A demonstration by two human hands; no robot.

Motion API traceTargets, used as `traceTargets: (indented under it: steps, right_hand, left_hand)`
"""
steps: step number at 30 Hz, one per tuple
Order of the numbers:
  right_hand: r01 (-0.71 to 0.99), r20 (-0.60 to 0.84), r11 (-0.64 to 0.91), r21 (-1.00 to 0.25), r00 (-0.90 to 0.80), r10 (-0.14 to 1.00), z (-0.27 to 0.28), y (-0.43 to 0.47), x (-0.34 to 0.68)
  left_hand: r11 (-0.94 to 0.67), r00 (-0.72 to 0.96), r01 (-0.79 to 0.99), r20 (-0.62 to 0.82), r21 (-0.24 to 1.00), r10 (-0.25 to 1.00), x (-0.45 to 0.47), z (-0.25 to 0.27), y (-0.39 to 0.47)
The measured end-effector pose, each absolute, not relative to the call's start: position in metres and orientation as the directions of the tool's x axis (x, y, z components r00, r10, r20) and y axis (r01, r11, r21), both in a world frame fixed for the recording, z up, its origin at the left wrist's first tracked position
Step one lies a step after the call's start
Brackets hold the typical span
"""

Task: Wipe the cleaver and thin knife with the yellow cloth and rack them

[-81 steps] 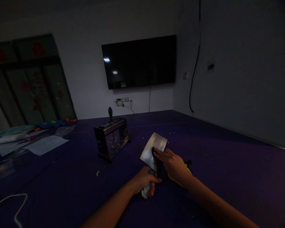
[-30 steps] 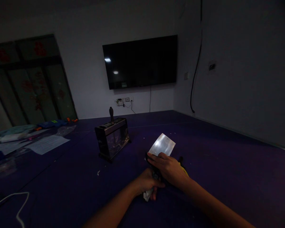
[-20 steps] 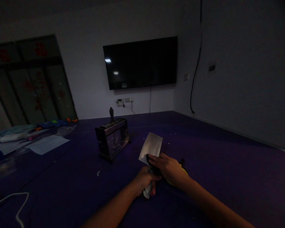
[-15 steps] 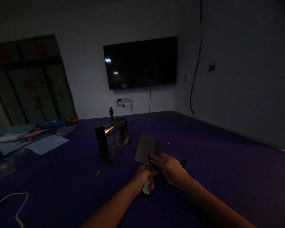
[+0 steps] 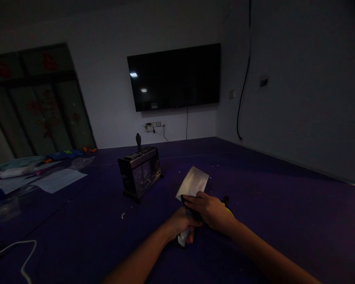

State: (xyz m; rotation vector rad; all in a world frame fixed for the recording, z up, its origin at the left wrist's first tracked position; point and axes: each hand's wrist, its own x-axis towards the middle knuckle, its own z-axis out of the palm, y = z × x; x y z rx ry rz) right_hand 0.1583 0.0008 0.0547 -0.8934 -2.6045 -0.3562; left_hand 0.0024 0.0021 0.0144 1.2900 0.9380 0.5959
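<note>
A cleaver (image 5: 193,183) with a broad, pale metal blade points away from me, tilted to the right. My left hand (image 5: 180,223) is closed around its handle end. Crumpled white material (image 5: 182,238) sticks out below those fingers. My right hand (image 5: 211,213) is closed on a black and yellow tool (image 5: 228,209), pressed where the blade meets the handle. Most of that tool is hidden by the hand, so its kind cannot be made out. Beyond the hands, to the left, stands a black knife holder (image 5: 140,173) with a see-through side and one dark handle (image 5: 139,142) rising from its top.
The purple-blue surface (image 5: 269,213) carries small white scraps (image 5: 123,215). Paper sheets (image 5: 59,180), plastic bags and cloths lie at the left, with a white cable (image 5: 28,254) nearer me. A television (image 5: 176,79) hangs on the far wall.
The cleaver's blade has swung to the right and its face catches more light. Both hands have shifted slightly, still at the base of the blade.
</note>
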Motion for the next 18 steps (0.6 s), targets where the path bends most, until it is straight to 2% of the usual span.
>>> traceTargets:
  steps: [5,11,15,18]
  right_hand:
    - [0.649,0.446,0.745,0.152,-0.718,0.534,0.052,0.000,0.155]
    - [0.669,0.479,0.719,0.188,-0.702,0.528,0.049,0.003,0.158]
    - [0.764,0.554,0.628,0.146,-0.590,0.588,0.044,0.012,0.167]
    - [0.845,0.661,0.533,0.045,-0.425,0.619,0.043,0.016,0.173]
  left_hand:
    - [0.158,0.533,0.108,-0.191,0.982,0.824,0.008,0.016,-0.006]
    - [0.167,0.455,0.063,-0.177,0.984,0.873,0.008,0.021,-0.008]
    - [0.218,0.324,-0.132,-0.165,0.967,0.931,0.001,0.026,-0.002]
    - [0.240,0.269,-0.245,-0.172,0.939,0.948,-0.009,0.029,0.003]
